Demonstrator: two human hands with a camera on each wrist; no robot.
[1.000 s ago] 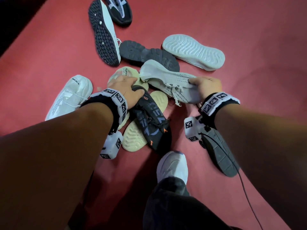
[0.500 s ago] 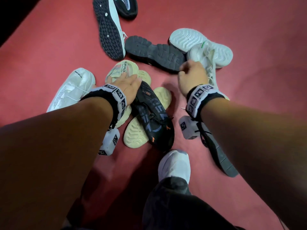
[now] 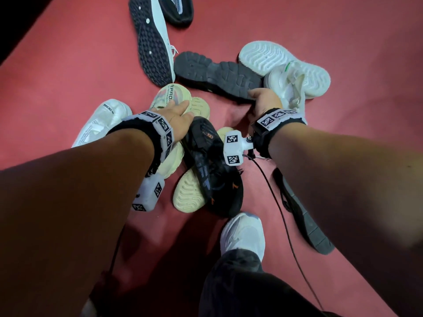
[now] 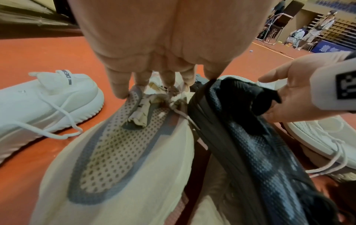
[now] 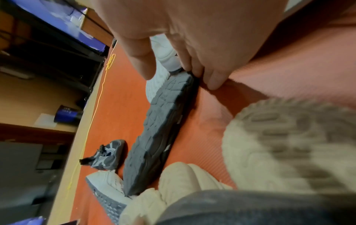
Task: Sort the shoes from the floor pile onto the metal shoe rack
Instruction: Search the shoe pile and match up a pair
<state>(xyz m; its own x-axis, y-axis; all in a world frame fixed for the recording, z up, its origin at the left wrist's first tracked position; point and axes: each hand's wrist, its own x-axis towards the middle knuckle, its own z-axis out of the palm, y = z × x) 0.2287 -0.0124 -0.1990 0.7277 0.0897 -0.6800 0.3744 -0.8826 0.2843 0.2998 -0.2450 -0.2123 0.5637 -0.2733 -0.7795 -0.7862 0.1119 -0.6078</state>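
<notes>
Several loose shoes lie in a pile on the red floor. My left hand (image 3: 180, 110) (image 4: 154, 88) reaches over a cream mesh shoe (image 3: 172, 99) (image 4: 115, 152); its straight fingers touch the paper-stuffed collar. A black knit shoe (image 3: 210, 170) (image 4: 260, 144) leans against that shoe on the right. My right hand (image 3: 261, 99) (image 5: 173, 73) holds the near end of an upturned dark grey shoe (image 3: 217, 74) (image 5: 159, 129), fingers curled round its edge and thumb over the sole. Dark metal shelving (image 5: 57, 60) stands at the edge of the floor.
A white shoe (image 3: 100, 124) lies left of the pile. A white laced shoe (image 3: 288, 88) rests on an upturned white sole (image 3: 274, 58) at the right. A black-soled shoe (image 3: 151, 42) lies further off. A dark shoe (image 3: 304, 220) lies under my right forearm, by my own foot (image 3: 245, 234).
My right hand dropped the white laced shoe by the upturned white sole and moved onto the dark grey shoe. My left hand left the black shoe and reached forward onto the cream one.
</notes>
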